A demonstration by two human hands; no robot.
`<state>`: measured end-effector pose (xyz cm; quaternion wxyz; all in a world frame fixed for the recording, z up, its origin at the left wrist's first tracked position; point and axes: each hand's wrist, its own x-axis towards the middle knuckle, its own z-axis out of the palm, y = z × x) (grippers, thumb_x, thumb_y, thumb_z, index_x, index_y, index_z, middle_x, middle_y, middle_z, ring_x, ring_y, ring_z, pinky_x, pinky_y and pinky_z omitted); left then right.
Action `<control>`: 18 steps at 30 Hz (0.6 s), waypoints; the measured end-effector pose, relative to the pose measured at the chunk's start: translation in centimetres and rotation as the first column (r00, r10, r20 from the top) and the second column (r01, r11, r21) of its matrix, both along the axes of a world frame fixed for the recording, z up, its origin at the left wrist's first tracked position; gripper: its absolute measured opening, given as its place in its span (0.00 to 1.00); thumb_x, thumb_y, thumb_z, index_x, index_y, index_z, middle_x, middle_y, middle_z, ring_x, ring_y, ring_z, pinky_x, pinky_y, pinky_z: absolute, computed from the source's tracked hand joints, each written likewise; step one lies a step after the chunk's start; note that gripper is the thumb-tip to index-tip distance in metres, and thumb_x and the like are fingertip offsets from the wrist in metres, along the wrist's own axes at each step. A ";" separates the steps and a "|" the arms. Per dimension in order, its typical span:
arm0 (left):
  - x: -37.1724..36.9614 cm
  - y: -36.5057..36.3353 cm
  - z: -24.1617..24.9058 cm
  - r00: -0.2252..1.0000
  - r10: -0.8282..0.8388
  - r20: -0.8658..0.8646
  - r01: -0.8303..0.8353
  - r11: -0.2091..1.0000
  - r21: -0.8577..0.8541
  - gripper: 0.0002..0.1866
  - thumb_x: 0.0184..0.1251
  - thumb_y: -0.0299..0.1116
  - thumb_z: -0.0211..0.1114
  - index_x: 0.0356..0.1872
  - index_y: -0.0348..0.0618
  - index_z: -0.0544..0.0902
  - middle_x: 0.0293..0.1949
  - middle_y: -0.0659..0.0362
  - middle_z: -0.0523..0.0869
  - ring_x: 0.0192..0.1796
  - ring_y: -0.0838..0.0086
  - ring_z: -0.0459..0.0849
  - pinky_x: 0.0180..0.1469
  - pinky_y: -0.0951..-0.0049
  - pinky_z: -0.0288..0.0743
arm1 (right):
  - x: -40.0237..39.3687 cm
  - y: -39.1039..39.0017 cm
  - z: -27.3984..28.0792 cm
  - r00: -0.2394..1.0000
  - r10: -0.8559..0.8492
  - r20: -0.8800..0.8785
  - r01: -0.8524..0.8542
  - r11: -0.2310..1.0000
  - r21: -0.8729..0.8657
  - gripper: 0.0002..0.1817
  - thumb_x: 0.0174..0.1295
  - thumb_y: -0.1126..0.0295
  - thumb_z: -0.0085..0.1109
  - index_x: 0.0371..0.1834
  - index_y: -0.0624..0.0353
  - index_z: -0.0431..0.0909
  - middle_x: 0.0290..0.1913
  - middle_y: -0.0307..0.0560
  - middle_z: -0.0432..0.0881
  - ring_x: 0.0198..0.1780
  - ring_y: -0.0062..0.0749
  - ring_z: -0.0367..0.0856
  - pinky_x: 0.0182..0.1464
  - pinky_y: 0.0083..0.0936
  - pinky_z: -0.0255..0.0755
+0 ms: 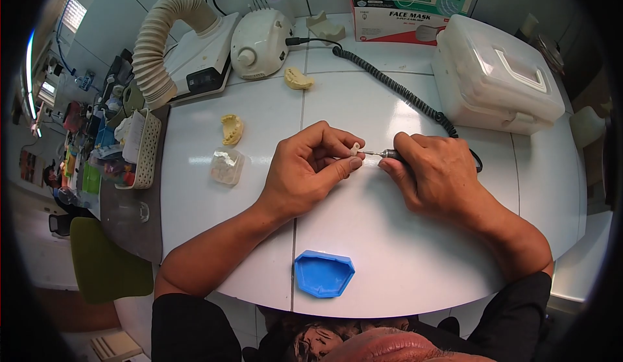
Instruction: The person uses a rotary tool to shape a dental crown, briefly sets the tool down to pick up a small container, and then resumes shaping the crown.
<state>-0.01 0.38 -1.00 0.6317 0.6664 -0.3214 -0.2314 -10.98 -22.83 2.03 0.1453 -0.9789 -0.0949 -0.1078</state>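
Observation:
Between the thumb and fingers of my left hand is a small whitish piece, too small to name surely; it looks like a dental piece. My right hand grips a rotary handpiece like a pen, and its thin metal bur points left, at or very near the piece. A black coiled cord runs from behind my right hand to the white control unit. Left of my hands are a yellowish dental cast and a small clear box. Another cast lies farther back.
A blue tray stands at the table's front edge. At the back left is a white machine with a ribbed hose. Mask boxes and a translucent case stand at the back right. A basket is at the left.

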 end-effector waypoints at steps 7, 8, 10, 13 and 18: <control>-0.7 -0.3 0.5 0.994 0.089 0.069 -0.092 0.995 0.046 0.14 0.73 0.21 0.79 0.53 0.36 0.84 0.48 0.54 0.93 0.51 0.75 0.94 0.57 0.73 0.89 | 0.1 0.1 -0.1 1.000 0.005 0.015 -0.005 1.000 0.006 0.20 0.78 0.54 0.66 0.34 0.59 0.80 0.25 0.49 0.84 0.24 0.50 0.85 0.25 0.45 0.74; -0.7 -0.3 0.3 0.989 0.097 0.115 -0.104 0.993 0.057 0.14 0.72 0.23 0.80 0.52 0.36 0.85 0.45 0.56 0.93 0.47 0.77 0.93 0.52 0.75 0.89 | 0.1 0.1 0.0 1.000 0.004 0.015 -0.005 1.000 0.009 0.20 0.78 0.54 0.66 0.34 0.59 0.80 0.25 0.49 0.84 0.24 0.50 0.85 0.25 0.45 0.74; -0.8 -0.2 0.2 0.978 0.102 0.182 -0.117 0.990 0.073 0.14 0.71 0.26 0.82 0.51 0.36 0.87 0.40 0.58 0.94 0.41 0.80 0.92 0.46 0.77 0.88 | 0.1 0.1 0.0 1.000 0.001 0.007 -0.001 1.000 -0.002 0.19 0.78 0.54 0.66 0.34 0.58 0.80 0.25 0.49 0.84 0.24 0.50 0.85 0.26 0.45 0.74; -0.9 -0.2 0.4 0.970 0.091 0.224 -0.115 0.989 0.097 0.14 0.71 0.27 0.82 0.51 0.37 0.87 0.38 0.58 0.93 0.38 0.80 0.91 0.44 0.76 0.87 | 0.1 0.1 0.1 1.000 -0.002 0.002 0.002 1.000 0.007 0.19 0.78 0.55 0.67 0.34 0.58 0.80 0.25 0.49 0.84 0.25 0.50 0.85 0.26 0.46 0.74; -0.9 -0.2 0.5 0.975 0.105 0.197 -0.122 0.990 0.074 0.13 0.72 0.26 0.80 0.51 0.37 0.87 0.39 0.58 0.93 0.40 0.79 0.92 0.45 0.75 0.87 | 0.1 0.1 0.1 1.000 0.000 0.005 0.000 1.000 0.010 0.19 0.78 0.55 0.67 0.34 0.58 0.78 0.24 0.49 0.83 0.25 0.51 0.85 0.27 0.46 0.74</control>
